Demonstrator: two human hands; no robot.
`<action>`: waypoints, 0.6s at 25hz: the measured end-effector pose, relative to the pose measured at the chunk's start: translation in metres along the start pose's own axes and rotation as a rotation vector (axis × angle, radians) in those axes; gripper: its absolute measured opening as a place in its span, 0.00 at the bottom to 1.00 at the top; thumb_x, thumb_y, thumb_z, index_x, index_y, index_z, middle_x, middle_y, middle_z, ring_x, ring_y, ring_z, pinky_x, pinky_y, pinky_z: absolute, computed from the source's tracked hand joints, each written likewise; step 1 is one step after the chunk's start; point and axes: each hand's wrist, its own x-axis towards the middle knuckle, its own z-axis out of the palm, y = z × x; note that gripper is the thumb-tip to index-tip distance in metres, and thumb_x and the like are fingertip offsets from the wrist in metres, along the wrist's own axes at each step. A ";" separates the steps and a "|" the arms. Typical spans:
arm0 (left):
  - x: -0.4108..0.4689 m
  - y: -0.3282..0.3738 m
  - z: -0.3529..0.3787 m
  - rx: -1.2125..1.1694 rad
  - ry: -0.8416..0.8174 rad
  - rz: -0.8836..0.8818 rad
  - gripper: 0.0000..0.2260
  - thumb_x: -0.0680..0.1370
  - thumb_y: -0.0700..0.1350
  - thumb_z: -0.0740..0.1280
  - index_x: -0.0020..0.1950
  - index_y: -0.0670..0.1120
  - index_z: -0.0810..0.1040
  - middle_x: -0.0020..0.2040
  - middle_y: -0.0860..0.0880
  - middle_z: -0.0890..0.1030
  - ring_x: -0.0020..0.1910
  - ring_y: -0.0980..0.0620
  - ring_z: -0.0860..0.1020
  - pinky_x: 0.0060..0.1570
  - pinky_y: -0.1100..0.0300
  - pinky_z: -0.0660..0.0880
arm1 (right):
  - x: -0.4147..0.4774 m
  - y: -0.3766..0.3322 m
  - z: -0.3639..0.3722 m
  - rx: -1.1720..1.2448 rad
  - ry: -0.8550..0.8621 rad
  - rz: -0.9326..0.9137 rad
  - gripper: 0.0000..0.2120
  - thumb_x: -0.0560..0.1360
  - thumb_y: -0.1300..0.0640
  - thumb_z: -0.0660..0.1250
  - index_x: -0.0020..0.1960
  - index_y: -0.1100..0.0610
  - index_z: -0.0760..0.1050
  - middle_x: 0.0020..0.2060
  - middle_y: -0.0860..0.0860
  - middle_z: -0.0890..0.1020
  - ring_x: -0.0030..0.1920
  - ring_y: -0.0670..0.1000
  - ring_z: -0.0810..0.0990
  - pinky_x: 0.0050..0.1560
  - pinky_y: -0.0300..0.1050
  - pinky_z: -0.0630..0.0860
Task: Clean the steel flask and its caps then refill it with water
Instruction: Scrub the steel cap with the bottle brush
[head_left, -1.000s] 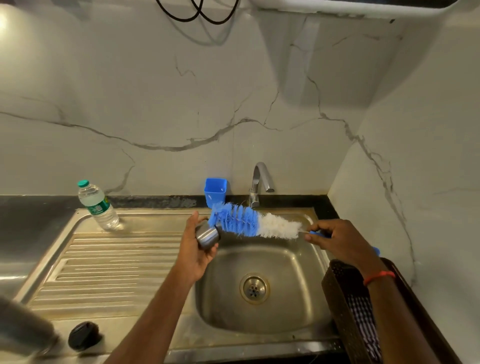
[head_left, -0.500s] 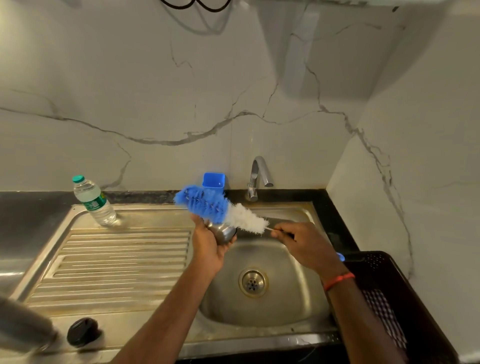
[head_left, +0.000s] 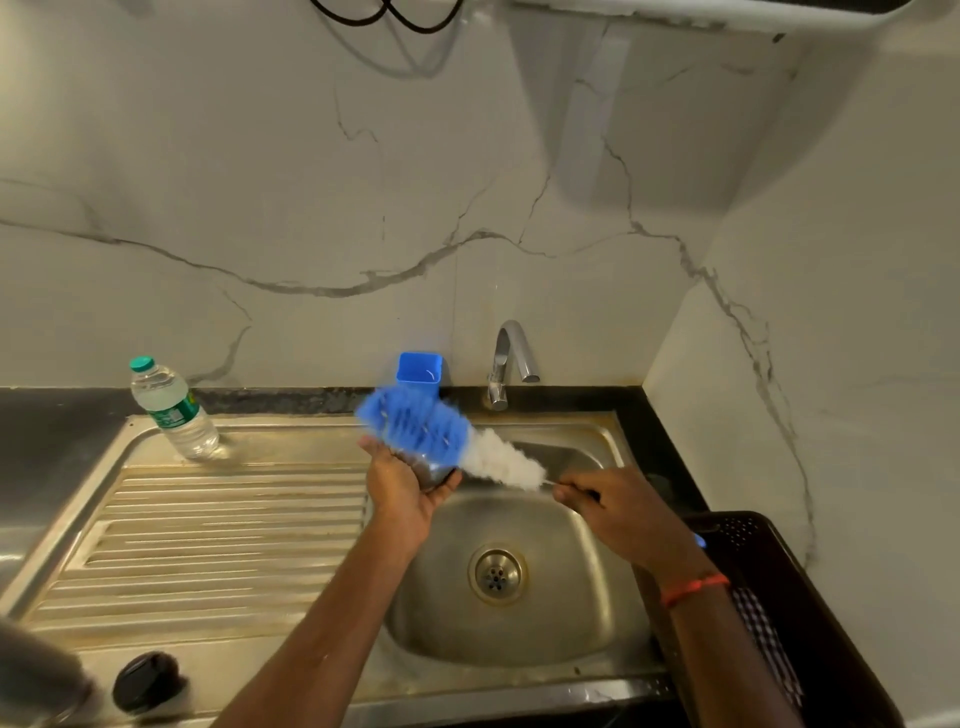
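Note:
My left hand (head_left: 402, 486) grips a small steel cap (head_left: 434, 473) over the back left of the sink basin (head_left: 519, 613). The blue and white bottle brush (head_left: 441, 436) lies across the cap, its blue bristles blurred and covering most of it. My right hand (head_left: 618, 512) grips the brush handle to the right. The steel flask (head_left: 36, 675) shows as a blurred grey shape at the lower left corner. A black cap (head_left: 145, 682) lies beside it on the draining board.
A plastic water bottle (head_left: 171, 410) stands at the back of the ribbed draining board (head_left: 218, 525). A blue holder (head_left: 418, 368) and the tap (head_left: 511, 358) sit behind the basin. A dark crate (head_left: 779, 613) with checked cloth is at the right.
The brush has moved left across the cap, its blue end now past my left hand's fingers. My right hand has followed it leftward over the basin.

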 end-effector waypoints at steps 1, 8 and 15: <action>0.001 0.002 -0.001 -0.024 -0.012 -0.008 0.27 0.82 0.66 0.47 0.61 0.51 0.77 0.52 0.44 0.83 0.51 0.42 0.83 0.47 0.45 0.80 | -0.008 0.009 -0.006 0.008 -0.026 0.024 0.09 0.80 0.50 0.67 0.55 0.50 0.84 0.40 0.45 0.84 0.42 0.41 0.81 0.48 0.42 0.79; 0.002 -0.002 0.004 0.009 -0.022 0.017 0.25 0.83 0.66 0.49 0.60 0.53 0.77 0.52 0.45 0.84 0.52 0.43 0.84 0.45 0.47 0.81 | 0.000 -0.008 0.004 -0.016 0.001 -0.014 0.07 0.81 0.51 0.65 0.51 0.50 0.82 0.34 0.40 0.78 0.40 0.35 0.77 0.40 0.29 0.69; -0.001 -0.013 0.008 0.060 -0.033 -0.013 0.18 0.85 0.58 0.55 0.61 0.48 0.79 0.46 0.47 0.86 0.44 0.49 0.83 0.42 0.55 0.77 | -0.004 -0.003 0.003 0.017 -0.018 0.031 0.07 0.81 0.49 0.64 0.50 0.48 0.81 0.36 0.46 0.81 0.38 0.42 0.79 0.39 0.34 0.72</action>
